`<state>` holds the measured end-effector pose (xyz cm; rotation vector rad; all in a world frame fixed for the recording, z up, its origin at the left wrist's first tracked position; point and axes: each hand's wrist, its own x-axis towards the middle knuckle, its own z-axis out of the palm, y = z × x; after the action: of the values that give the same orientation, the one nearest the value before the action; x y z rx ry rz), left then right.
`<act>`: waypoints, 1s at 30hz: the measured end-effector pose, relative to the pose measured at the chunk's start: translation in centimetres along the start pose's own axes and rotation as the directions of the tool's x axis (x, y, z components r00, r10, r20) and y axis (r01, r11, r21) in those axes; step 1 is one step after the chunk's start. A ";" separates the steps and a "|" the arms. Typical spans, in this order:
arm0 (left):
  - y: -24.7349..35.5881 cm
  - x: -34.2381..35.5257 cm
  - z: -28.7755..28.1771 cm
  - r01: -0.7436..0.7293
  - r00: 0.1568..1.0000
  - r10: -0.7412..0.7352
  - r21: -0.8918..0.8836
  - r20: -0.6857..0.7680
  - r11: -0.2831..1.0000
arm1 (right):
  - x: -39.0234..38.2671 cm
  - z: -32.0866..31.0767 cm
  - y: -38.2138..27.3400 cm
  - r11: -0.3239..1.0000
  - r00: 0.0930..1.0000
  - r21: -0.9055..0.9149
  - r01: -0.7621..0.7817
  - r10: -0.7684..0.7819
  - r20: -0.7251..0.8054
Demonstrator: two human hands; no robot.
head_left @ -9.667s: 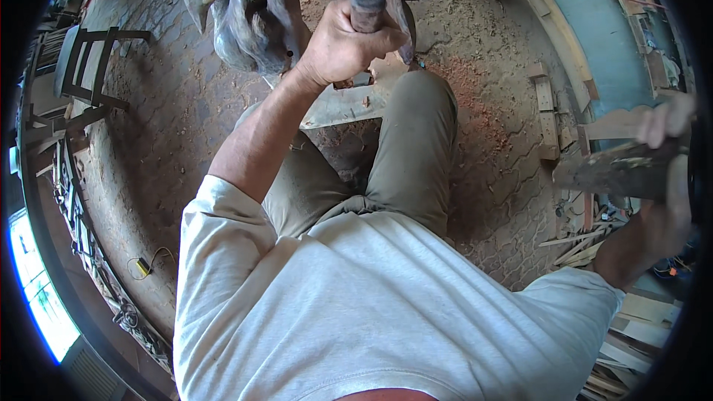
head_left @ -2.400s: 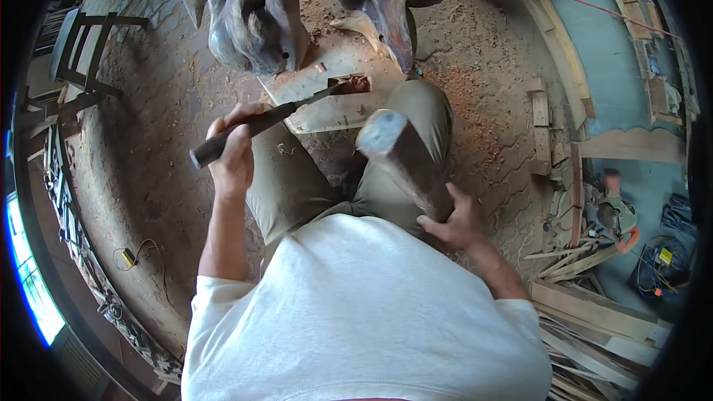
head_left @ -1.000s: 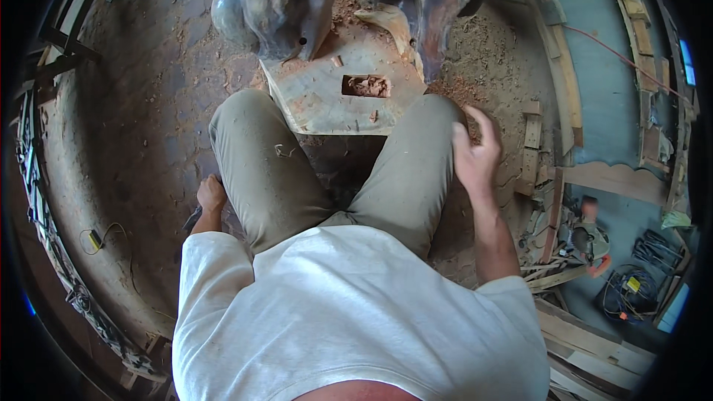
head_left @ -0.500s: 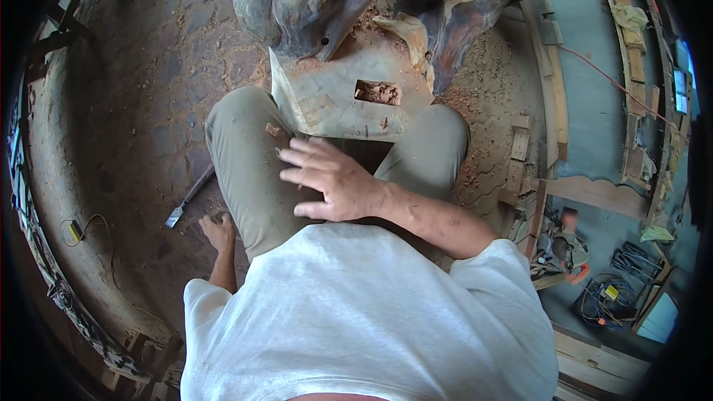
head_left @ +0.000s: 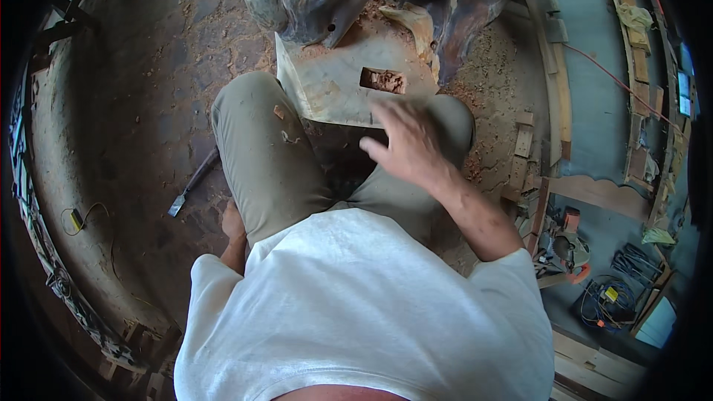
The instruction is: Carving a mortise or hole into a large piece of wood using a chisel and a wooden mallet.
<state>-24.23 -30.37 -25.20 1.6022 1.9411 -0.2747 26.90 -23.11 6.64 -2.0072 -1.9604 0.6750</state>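
My right hand (head_left: 410, 141) hovers over my right thigh, thumb apart from the stretched fingers, which are smeared by motion. It holds nothing. Just beyond it lies a pale wooden block (head_left: 334, 78) with a rectangular mortise (head_left: 383, 80) cut in its top, wood chips inside. My left hand (head_left: 233, 221) hangs low beside my left thigh, its fingers mostly hidden by the leg. On the brick floor, ahead and left of that hand, rests a chisel (head_left: 194, 180) with a flat metal blade. Wood shavings (head_left: 288, 137) cling to my left trouser leg.
A dark, twisted carved wood piece (head_left: 297, 0) stands at the block's far end. Chips (head_left: 483, 67) litter the floor. Right are scrap boards (head_left: 520, 148), a power saw (head_left: 568, 249) and coiled cables (head_left: 609, 301). A long log (head_left: 63, 156) with a wire lies left.
My right hand has moved right and forward, from between my thighs to above the right thigh. My left hand has drawn in closer to the left thigh. The chisel still lies there.
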 end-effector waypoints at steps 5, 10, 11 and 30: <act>-0.4 2.1 1.3 -0.040 0.998 0.038 0.059 0.047 0.997 | 4.2 0.8 2.3 0.993 0.989 -0.099 0.063 -0.075 -0.128; 0.5 1.7 0.2 -0.010 0.998 0.007 0.055 0.056 0.998 | 6.2 -0.4 5.4 0.904 0.950 -0.294 0.311 -0.304 0.071; -0.8 1.1 1.7 -0.008 0.999 0.008 0.005 0.054 1.000 | 7.0 -0.5 5.0 0.889 0.940 -0.306 0.341 -0.319 0.120; 3.9 0.5 -2.3 0.036 0.988 -0.053 0.118 0.148 0.992 | 6.6 -4.8 5.2 0.847 0.954 -0.468 0.252 -0.135 0.268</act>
<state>-21.35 -27.78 -22.85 1.5630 1.8757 -0.5194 33.66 -16.23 7.26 -2.0157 -2.6600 0.3819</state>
